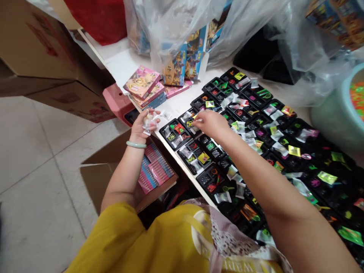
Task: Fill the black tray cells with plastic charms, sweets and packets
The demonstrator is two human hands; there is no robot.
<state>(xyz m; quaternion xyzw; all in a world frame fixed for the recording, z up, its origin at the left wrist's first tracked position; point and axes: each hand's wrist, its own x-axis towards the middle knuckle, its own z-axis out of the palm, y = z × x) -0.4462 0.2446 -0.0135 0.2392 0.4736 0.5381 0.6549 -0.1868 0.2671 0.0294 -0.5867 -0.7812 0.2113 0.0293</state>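
My left hand (142, 124) is palm up past the table's edge, fingers curled round several small clear packets (150, 122). A pale green bangle (136, 145) circles that wrist. Over the black compartment trays (173, 133), my right hand (209, 122) has its thumb and fingers pinched together above a tray near the left end of the rows. Something small and whitish shows at its fingertips, too small to name. Small packets and bright plastic pieces lie in many tray compartments, among them a yellow packet (203, 157).
Pink boxes (143, 82) and blue-yellow boxes (174, 68) stand at the back beside plastic bags (176, 22). An open carton (105, 170) of packed boxes sits below the table edge (187, 170). A pale tub (327, 98) is at the right, large cartons (42, 45) at the left.
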